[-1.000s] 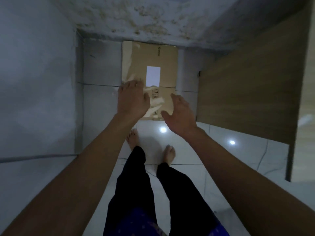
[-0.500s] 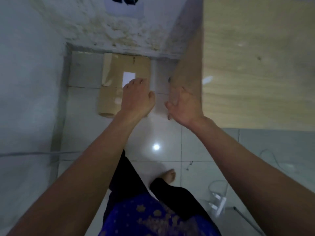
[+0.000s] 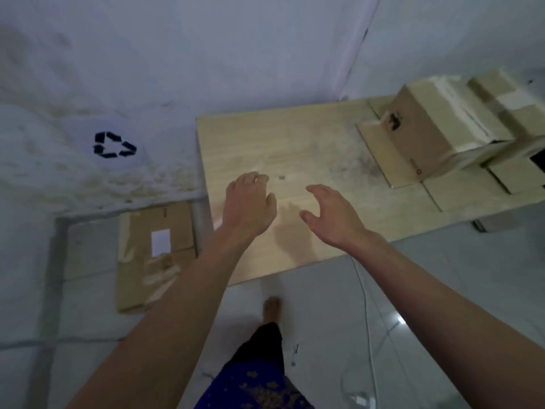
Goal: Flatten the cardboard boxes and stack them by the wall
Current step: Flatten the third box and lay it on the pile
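Note:
A flattened cardboard box (image 3: pixel 153 255) with a white label lies on the tiled floor against the stained wall, at lower left. On the wooden table (image 3: pixel 295 149) at the right stand unflattened cardboard boxes (image 3: pixel 436 134), one with open flaps, another (image 3: pixel 507 101) behind it taped. My left hand (image 3: pixel 249 203) and my right hand (image 3: pixel 333 216) hover over the near part of the tabletop, fingers spread, holding nothing. Both are well short of the boxes.
A black recycling symbol (image 3: pixel 113 145) is painted on the wall above the flat box. White cables (image 3: pixel 365 320) run over the floor under the table's front edge. My bare foot (image 3: pixel 271 308) stands on the tiles beside the table.
My view has swung up and right from the flat box on the floor to the tabletop. Both empty hands have moved away from the flat box and now hang over the table.

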Demonstrator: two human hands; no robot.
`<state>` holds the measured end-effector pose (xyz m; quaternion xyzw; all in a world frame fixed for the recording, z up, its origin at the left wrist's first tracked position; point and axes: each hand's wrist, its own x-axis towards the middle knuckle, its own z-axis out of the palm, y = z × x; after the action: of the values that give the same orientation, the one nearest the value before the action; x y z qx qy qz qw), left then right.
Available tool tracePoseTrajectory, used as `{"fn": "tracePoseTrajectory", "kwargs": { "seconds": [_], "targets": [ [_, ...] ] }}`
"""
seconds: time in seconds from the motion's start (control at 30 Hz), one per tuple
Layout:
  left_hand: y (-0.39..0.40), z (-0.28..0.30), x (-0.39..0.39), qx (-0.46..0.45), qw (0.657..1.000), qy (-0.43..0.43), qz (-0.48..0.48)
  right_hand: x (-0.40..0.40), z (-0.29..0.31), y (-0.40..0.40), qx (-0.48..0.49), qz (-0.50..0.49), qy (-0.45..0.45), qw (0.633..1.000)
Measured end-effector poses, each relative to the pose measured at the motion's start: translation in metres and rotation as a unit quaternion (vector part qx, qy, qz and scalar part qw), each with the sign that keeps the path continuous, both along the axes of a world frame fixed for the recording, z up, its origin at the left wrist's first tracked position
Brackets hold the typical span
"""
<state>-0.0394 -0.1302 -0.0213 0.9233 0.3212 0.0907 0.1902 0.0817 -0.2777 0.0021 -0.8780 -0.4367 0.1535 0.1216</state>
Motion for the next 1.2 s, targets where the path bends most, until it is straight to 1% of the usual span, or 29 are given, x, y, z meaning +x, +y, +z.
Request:
{"fn": "tracePoseTrajectory", "kwargs": {
  "seconds": [0.1, 0.27, 0.47, 0.6, 0.8, 0.97, 1.13, 1.2],
  "targets": [
    [0.009, -0.002, 0.05, 0.01, 1.0, 0.0, 0.008, 0.043, 0.004, 0.006, 0.005, 0.01, 0.013, 1.0],
    [0.016, -0.001, 0.139, -0.004, 1.0, 0.009, 0.016, 0.123, 0.007, 0.014, 0.004, 0.014, 0.037, 0.999],
    [0.006, 0.021, 0.222, -0.004, 0.999, 0.038, 0.002, 0.217, 0.021, 0.001, 0.024, -0.017, 0.045, 0.999],
    [-0.008, 0.037, 0.275, 0.009, 0.999, 0.033, 0.001, 0.273, 0.024, -0.018, 0.033, -0.025, 0.043, 0.998],
    [-0.059, 0.039, 0.361, 0.005, 0.998, 0.024, 0.052, 0.368, 0.019, -0.062, 0.044, 0.034, 0.052, 0.997],
    [-0.123, 0.039, 0.44, -0.036, 0.994, 0.021, 0.103, 0.455, 0.028, -0.109, 0.084, 0.083, 0.03, 0.993],
    [-0.176, 0.043, 0.499, -0.063, 0.99, 0.027, 0.127, 0.541, 0.028, -0.152, 0.078, 0.079, 0.017, 0.994],
    [-0.19, 0.041, 0.518, -0.081, 0.987, 0.028, 0.134, 0.572, 0.021, -0.162, 0.083, 0.053, 0.02, 0.995]
  ]
}}
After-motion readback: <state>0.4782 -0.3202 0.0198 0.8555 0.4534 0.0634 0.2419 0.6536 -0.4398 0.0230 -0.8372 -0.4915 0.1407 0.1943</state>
